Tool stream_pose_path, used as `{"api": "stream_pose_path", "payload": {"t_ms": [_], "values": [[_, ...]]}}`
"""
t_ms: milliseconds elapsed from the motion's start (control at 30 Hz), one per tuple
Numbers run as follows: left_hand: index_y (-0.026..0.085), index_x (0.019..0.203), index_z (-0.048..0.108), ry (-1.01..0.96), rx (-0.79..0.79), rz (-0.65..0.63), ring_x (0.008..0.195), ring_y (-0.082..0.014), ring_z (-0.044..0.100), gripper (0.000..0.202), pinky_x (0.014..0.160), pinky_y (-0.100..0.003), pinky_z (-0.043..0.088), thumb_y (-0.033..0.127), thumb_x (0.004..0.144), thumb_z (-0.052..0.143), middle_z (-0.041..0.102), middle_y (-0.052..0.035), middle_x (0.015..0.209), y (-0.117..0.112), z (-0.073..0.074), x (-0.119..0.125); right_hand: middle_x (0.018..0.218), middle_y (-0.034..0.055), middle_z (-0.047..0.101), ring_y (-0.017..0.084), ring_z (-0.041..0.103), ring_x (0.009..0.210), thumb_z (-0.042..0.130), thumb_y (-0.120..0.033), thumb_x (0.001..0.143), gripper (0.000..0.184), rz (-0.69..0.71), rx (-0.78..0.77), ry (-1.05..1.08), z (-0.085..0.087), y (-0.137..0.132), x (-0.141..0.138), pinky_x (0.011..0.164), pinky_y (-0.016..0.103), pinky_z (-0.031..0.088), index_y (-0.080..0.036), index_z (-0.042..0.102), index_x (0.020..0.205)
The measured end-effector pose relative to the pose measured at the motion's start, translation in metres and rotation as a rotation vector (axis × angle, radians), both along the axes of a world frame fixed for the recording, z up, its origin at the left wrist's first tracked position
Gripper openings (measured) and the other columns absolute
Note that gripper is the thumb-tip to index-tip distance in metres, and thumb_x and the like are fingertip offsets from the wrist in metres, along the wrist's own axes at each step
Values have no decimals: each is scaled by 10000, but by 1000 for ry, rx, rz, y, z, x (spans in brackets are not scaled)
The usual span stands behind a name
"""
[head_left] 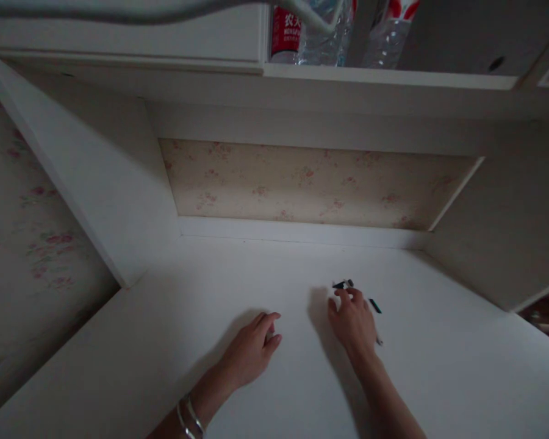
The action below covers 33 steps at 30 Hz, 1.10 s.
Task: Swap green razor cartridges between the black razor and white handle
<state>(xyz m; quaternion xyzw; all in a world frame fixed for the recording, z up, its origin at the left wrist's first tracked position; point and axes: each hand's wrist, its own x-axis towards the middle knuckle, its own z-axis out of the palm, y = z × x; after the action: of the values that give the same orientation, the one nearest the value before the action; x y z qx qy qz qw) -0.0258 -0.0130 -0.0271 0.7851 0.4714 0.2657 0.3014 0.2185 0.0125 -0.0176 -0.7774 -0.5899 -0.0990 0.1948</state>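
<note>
My left hand (255, 346) rests low over the white desktop, thumb and fingers apart with nothing between them. Farther right, my right hand (353, 320) reaches forward with curved, parted fingers. Just beyond its fingertips lies a small black-and-white piece (343, 284), too small to name; whether the fingers touch it I cannot tell. To the right of that hand is a short dark strip (375, 305) with a greenish edge. A small metallic bit (379, 341) shows beside the right wrist, partly hidden by it.
The white desktop (238, 274) sits between a left side panel (105, 171) and a right one (498, 225). Overhead, a shelf (384, 76) holds several plastic bottles (324, 36). A blurred grey bar (155, 13) crosses the top. Floral wallpaper (279, 183) covers the back.
</note>
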Motion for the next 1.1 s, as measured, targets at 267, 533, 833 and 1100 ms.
{"api": "stream_pose_path", "payload": {"t_ms": [267,533,833,1100], "values": [[218,1068,631,18,8,-23,826,-153,588,250,773,-258,450,244,873,478,642,-33,953,-2,8,2,1063,149,644,284,578,993,436,-42,827,347,41,-176,122,-11,1,23,872,360,405,-139,700,1030],[186,1098,620,-50,-60,124,776,-151,611,307,745,-247,447,346,891,459,681,-32,884,12,9,2,999,84,681,188,643,760,413,-237,893,361,248,-63,497,-10,10,-14,653,256,491,-167,637,1168],[208,728,645,297,50,188,716,-182,611,342,617,-267,349,450,877,455,681,-39,783,15,39,-1,638,-21,572,132,511,509,598,-355,776,312,545,-26,1386,2,10,-108,462,224,395,-178,586,1032],[200,755,644,330,-34,199,719,-188,643,320,598,-258,336,370,906,419,703,-54,773,17,40,-22,948,16,605,169,610,705,667,-354,741,383,543,60,1446,7,14,-130,548,262,497,-246,487,1062]]}}
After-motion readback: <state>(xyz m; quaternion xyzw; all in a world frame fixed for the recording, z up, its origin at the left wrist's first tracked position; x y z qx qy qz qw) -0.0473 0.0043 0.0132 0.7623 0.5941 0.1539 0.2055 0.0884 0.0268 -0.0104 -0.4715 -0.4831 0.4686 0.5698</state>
